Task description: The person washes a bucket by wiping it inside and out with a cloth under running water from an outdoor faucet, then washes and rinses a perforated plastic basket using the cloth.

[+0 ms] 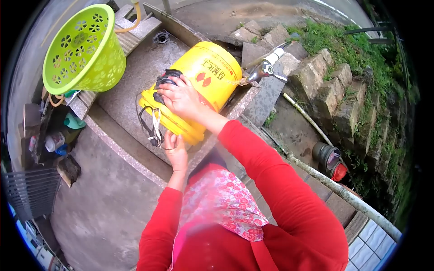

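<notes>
A yellow plastic bucket (212, 67) with dark lettering and a red symbol lies tilted in the concrete sink (131, 63), its ribbed rim end toward the lower left. My right hand (181, 95) presses a bunched black rag (166, 77) against its side, near the rim. With its fingers at the underside of the rim, my left hand (175, 149) steadies the bucket. The wire handle with a pale grip (156, 118) hangs beside the rim, along with dark strips. A metal tap (266, 68) points at the bucket, and water seems to run from it.
A green perforated basket (108, 67) stands on the sink's left ledge, near a tan hose (133, 27). Stone blocks (312, 77) and grass rise at right. A long pipe rail (348, 196) and a dark container (325, 153) lie lower right.
</notes>
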`<action>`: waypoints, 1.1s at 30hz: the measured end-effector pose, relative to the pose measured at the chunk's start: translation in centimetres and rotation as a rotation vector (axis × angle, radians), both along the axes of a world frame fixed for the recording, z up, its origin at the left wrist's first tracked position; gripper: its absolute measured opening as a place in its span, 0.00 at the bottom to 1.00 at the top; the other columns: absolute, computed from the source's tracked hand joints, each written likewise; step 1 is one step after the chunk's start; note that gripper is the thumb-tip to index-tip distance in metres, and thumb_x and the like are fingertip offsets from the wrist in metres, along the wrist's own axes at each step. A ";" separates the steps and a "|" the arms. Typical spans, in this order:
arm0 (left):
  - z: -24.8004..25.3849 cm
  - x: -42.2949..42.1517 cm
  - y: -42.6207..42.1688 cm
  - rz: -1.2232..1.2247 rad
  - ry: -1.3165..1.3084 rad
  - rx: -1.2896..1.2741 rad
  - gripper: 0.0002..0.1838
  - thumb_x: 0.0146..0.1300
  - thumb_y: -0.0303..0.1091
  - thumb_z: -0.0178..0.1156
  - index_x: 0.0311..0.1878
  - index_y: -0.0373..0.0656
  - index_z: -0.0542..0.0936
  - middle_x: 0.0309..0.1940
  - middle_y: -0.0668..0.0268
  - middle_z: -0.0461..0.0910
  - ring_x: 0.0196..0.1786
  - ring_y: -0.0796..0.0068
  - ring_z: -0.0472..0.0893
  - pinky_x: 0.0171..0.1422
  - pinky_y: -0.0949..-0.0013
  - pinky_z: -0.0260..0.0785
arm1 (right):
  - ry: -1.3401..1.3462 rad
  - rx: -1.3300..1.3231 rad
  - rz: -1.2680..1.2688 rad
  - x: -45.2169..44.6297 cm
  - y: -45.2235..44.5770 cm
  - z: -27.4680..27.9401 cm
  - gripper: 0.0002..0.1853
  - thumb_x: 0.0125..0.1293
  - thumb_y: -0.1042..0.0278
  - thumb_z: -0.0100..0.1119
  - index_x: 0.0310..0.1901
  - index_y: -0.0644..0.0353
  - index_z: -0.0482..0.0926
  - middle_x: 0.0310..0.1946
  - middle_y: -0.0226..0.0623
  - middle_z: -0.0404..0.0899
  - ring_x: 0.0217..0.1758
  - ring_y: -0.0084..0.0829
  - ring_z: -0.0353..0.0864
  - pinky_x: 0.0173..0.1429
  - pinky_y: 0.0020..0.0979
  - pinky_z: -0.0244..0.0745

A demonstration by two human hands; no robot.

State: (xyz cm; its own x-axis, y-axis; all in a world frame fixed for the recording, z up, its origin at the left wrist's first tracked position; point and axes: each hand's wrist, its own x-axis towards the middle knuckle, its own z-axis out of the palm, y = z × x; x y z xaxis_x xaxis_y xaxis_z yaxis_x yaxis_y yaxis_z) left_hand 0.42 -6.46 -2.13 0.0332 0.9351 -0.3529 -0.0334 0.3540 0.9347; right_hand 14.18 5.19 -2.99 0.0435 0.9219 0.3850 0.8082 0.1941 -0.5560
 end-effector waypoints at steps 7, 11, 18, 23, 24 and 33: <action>6.9 -8.0 4.6 0.188 -0.794 -0.401 0.32 0.63 0.50 0.57 0.59 0.32 0.64 0.63 0.43 0.62 0.67 0.45 0.63 0.68 0.39 0.55 | -0.226 -0.074 -0.367 8.7 3.9 -2.0 0.14 0.59 0.56 0.53 0.41 0.50 0.84 0.50 0.28 0.78 0.62 0.44 0.66 0.67 0.52 0.50; 0.4 -9.9 16.6 -0.244 -1.081 -0.772 0.32 0.61 0.54 0.58 0.54 0.32 0.68 0.55 0.42 0.70 0.60 0.53 0.71 0.65 0.49 0.63 | -0.155 -0.022 -0.233 6.7 0.7 -0.5 0.12 0.58 0.59 0.56 0.42 0.49 0.83 0.50 0.26 0.78 0.62 0.44 0.66 0.68 0.50 0.51; 2.0 -2.9 19.1 -0.077 -0.306 -0.662 0.19 0.60 0.27 0.60 0.54 0.32 0.73 0.49 0.54 0.78 0.50 0.60 0.79 0.58 0.59 0.71 | 0.082 -0.099 -0.113 1.6 -5.1 1.8 0.15 0.62 0.60 0.55 0.50 0.47 0.78 0.58 0.22 0.72 0.67 0.39 0.59 0.70 0.47 0.45; 6.2 -0.1 14.0 -0.065 -0.208 -0.369 0.21 0.61 0.22 0.54 0.58 0.34 0.68 0.49 0.59 0.77 0.50 0.64 0.79 0.58 0.63 0.70 | 0.368 -0.097 -0.154 -1.8 -1.5 4.4 0.16 0.64 0.61 0.51 0.53 0.50 0.77 0.54 0.29 0.76 0.62 0.45 0.64 0.66 0.47 0.49; 4.6 -0.7 12.4 -0.057 -0.192 -0.282 0.20 0.61 0.21 0.54 0.58 0.35 0.68 0.49 0.62 0.77 0.51 0.68 0.77 0.59 0.66 0.68 | 0.416 -0.117 -0.098 -2.4 -0.6 4.5 0.16 0.64 0.59 0.52 0.53 0.49 0.78 0.53 0.30 0.77 0.60 0.45 0.66 0.66 0.46 0.49; 1.0 -1.0 2.7 -0.021 -0.086 -0.172 0.19 0.60 0.19 0.56 0.55 0.37 0.70 0.49 0.64 0.77 0.49 0.74 0.76 0.57 0.71 0.66 | -0.073 -0.050 -0.554 10.0 -1.2 -1.7 0.22 0.56 0.55 0.56 0.48 0.59 0.80 0.59 0.36 0.71 0.61 0.47 0.64 0.68 0.49 0.50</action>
State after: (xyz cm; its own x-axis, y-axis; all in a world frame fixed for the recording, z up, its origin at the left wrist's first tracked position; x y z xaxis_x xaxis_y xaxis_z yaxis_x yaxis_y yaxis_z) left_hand -0.54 -3.71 -1.12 0.0892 0.8602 -0.5021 -0.1012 0.5094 0.8546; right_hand 24.18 4.00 -4.66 0.5014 0.7860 0.3616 0.8187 -0.2959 -0.4921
